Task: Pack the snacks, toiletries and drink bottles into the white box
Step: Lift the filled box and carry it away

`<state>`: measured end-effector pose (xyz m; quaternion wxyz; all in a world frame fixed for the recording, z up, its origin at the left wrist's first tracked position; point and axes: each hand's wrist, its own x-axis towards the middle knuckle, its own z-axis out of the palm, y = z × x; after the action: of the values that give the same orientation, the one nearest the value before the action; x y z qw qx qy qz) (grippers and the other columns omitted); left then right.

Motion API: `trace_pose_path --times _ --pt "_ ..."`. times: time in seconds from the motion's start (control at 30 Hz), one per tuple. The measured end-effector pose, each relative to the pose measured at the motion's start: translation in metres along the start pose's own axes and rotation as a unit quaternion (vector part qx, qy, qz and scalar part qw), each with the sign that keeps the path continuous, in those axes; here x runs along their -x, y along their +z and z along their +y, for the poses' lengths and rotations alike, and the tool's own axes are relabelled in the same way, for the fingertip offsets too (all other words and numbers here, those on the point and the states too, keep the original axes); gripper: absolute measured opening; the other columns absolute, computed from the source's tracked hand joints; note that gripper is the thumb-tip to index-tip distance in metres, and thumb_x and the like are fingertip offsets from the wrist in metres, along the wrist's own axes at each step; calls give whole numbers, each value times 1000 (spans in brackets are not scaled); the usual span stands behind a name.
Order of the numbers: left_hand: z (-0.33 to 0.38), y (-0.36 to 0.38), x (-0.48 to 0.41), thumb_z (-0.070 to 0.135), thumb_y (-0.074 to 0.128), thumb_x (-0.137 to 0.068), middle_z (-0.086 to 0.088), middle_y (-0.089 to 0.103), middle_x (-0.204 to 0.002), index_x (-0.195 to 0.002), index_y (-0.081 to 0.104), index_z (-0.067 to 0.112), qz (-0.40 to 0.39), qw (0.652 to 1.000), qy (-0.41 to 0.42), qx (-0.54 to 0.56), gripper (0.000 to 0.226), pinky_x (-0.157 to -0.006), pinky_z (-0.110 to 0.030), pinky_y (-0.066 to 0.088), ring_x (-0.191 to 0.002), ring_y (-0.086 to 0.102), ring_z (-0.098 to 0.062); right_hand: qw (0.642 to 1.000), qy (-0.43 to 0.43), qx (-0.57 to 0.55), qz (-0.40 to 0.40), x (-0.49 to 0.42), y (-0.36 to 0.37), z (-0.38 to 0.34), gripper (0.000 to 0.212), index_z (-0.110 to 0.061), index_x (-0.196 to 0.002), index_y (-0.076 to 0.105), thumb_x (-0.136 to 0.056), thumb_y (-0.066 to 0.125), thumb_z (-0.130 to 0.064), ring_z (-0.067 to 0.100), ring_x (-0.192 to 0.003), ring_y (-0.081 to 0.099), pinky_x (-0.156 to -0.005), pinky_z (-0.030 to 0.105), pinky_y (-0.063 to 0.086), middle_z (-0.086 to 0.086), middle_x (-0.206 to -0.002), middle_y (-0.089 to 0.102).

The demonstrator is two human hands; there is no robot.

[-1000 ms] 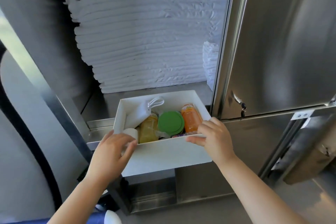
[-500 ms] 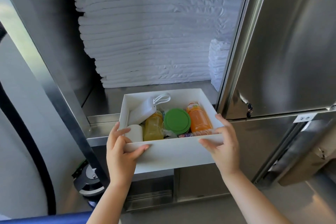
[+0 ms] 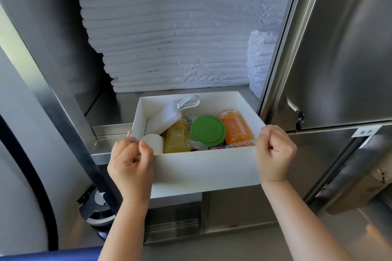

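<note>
The white box [image 3: 203,167] sticks out over the front edge of a steel shelf. My left hand [image 3: 130,167] grips its near left corner, fingers curled over the rim. My right hand [image 3: 274,154] grips the near right corner the same way. Inside lie a yellow drink bottle [image 3: 177,137], an orange drink bottle [image 3: 236,130], a green round lid [image 3: 207,130], a white case with a strap [image 3: 164,118], a white roll [image 3: 153,143] and a purple snack wrapper [image 3: 218,147], mostly hidden by the front wall.
A tall stack of folded white linen [image 3: 180,27] fills the cabinet behind the box, with a smaller white stack [image 3: 259,59] at the right. A steel door [image 3: 350,48] with a key lock stands open on the right. A black wheel [image 3: 96,207] sits low left.
Both hands went from flat against the box's front corners to curled over its rim. The view came closer to the box.
</note>
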<state>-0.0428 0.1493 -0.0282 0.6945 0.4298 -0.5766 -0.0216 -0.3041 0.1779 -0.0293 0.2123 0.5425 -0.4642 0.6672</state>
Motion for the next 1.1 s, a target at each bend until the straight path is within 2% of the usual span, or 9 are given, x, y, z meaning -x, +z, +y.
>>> trace_pose_path --times 0.17,0.33,0.53,0.67,0.8,0.87,0.93,1.03,1.1 --pt "12 -1 -5 14 47 -84 -8 48 -55 -43 35 7 5 1000 -27 8 43 -76 -9 37 -57 40 -16 999 32 6 5 -10 1 -4 49 -2 -41 35 -90 42 -3 27 -41 34 -43 36 26 9 -43 33" --pt "26 -5 -11 14 46 -86 5 44 -53 -48 32 18 -6 1000 -15 15 41 -71 -11 40 -58 43 -8 998 52 21 1 -20 -12 -15 49 -1 -41 37 -90 42 -5 26 -40 32 -43 35 25 8 -42 33" --pt "53 -9 -11 13 46 -87 2 45 -53 -46 34 15 -22 999 -10 35 42 -78 -18 46 -57 42 -12 997 65 46 15 -34 -45 -34 48 1 -41 38 -88 42 -5 28 -40 32 -42 36 25 9 -42 34" --pt "82 -6 -9 13 45 -88 3 45 -55 -47 38 13 -28 998 11 49 41 -81 -17 46 -56 43 -20 996 50 68 35 -49 -77 -43 47 1 -42 40 -89 42 -5 27 -40 32 -42 35 25 9 -43 35" --pt "119 5 -5 12 46 -88 -5 46 -54 -47 40 10 -35 995 18 88 42 -87 -32 51 -56 43 -20 994 45 79 53 -69 -119 -47 45 -8 -45 35 -89 43 -6 16 -43 31 -43 26 23 1 -45 30" --pt "140 15 -1 13 46 -88 -7 46 -53 -46 39 8 -32 995 25 95 43 -82 -30 51 -55 43 -23 994 26 82 61 -80 -143 -47 42 -17 -51 32 -90 43 -6 5 -47 29 -48 17 20 -12 -50 26" --pt "163 25 6 13 46 -88 -6 45 -53 -44 38 6 -37 994 26 102 45 -80 -28 50 -56 43 -25 994 17 86 68 -92 -169 -45 41 -20 -54 31 -90 43 -7 1 -48 30 -49 14 20 -17 -53 26" --pt "203 45 20 16 46 -87 1 44 -54 -45 37 4 -44 990 16 131 45 -77 -18 47 -57 44 -25 992 11 97 82 -110 -214 -36 43 -16 -50 33 -91 43 -8 5 -46 29 -46 20 22 -10 -50 27" --pt "231 59 30 16 46 -86 6 43 -54 -45 34 7 -47 987 14 153 44 -72 -14 42 -56 42 -21 990 0 106 92 -122 -246 -30 44 -13 -48 35 -91 44 -8 6 -46 29 -47 19 23 -7 -49 28"
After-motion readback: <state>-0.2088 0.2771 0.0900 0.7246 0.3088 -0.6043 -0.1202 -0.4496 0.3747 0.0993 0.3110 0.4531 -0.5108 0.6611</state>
